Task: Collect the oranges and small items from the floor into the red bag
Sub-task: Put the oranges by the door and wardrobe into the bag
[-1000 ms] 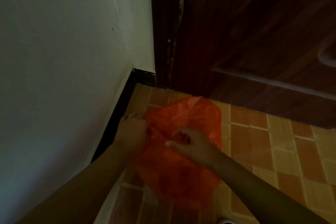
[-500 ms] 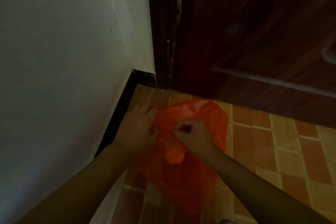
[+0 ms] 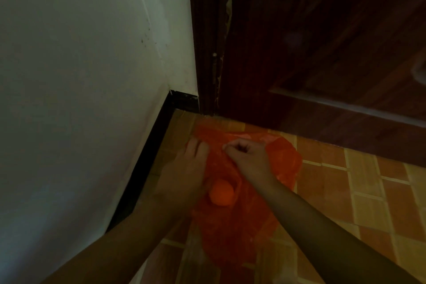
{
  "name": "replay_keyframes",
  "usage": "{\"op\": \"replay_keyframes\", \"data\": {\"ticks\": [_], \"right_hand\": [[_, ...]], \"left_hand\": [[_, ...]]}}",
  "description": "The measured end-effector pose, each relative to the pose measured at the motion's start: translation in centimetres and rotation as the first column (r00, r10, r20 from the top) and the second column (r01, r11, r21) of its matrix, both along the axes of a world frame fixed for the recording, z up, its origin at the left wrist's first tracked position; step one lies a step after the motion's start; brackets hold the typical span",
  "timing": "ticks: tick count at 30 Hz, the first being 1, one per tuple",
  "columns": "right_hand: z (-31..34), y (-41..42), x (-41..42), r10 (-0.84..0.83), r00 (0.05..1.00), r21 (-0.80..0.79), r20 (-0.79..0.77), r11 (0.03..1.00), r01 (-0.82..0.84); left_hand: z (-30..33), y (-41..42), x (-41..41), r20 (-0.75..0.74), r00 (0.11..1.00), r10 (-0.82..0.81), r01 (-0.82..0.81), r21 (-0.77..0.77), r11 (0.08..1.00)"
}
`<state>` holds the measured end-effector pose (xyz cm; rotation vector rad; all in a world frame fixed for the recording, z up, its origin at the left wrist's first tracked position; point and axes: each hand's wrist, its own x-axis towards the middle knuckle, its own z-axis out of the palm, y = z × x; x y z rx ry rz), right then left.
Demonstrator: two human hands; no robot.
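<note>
Red bag: thin, translucent plastic, spread loose and crumpled over the floor in the corner by the door; its far edge reaches almost to the door's foot, its near end trails toward the camera between the 2 forearms.
Orange: 1 round fruit, sitting on or in the bag's plastic just nearer the camera than the hands, between the wrists; whether it lies inside the bag or on top of a fold cannot be told in this dim light.
Right hand: curled into a fist with the knuckles up, pinching a gathered piece of the bag's upper edge; the thumb tip shows at the left side of the fist.
Left hand: palm down at the bag's left edge, fingers bent and pressed against the plastic; the view does not show clearly whether it grips the bag or only rests on it.
Forearms: both bare, coming in from the bottom of the view and converging on the bag.
Floor: orange-brown brick-pattern tiles with pale joints, bare to the right of the bag.
Skirting: black strip running along the foot of the wall, just left of the left hand.
Wall: pale, plain, with a few small dark specks.
Door: dark brown wood, its frame meeting the wall at the corner beyond the bag.
</note>
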<state>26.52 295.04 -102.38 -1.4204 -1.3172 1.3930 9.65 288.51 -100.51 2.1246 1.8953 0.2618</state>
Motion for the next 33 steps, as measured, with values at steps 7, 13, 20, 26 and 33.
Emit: {"op": "replay_keyframes", "data": {"ticks": [7, 13, 20, 26, 33], "right_hand": [[0.2, -1.0, 0.2, 0.163, 0.986, -0.008, -0.043, 0.986, -0.164], [0.1, -1.3, 1.2, 0.017, 0.997, -0.016, -0.073, 1.000, -0.018], [-0.1, -0.5, 0.0, -0.052, 0.998, -0.006, -0.045, 0.999, 0.052], [-0.1, 0.1, -0.1, -0.016, 1.000, 0.060, 0.022, 0.998, 0.015], [-0.5, -0.4, -0.1, 0.077, 0.997, 0.101, 0.023, 0.992, -0.079]], "left_hand": [[0.3, 0.2, -0.4, -0.031, 0.999, 0.026, -0.023, 0.111, 0.994], [1.7, -0.5, 0.1, 0.238, 0.955, 0.174, -0.201, 0.096, 0.975], [3.6, -2.1, 3.4, 0.073, 0.996, 0.049, -0.056, 0.100, 0.993], [3.4, -1.4, 3.5, -0.050, 0.999, -0.007, 0.008, 0.021, 1.000], [2.9, -1.3, 1.6, -0.085, 0.996, 0.000, 0.001, 0.005, 1.000]]}}
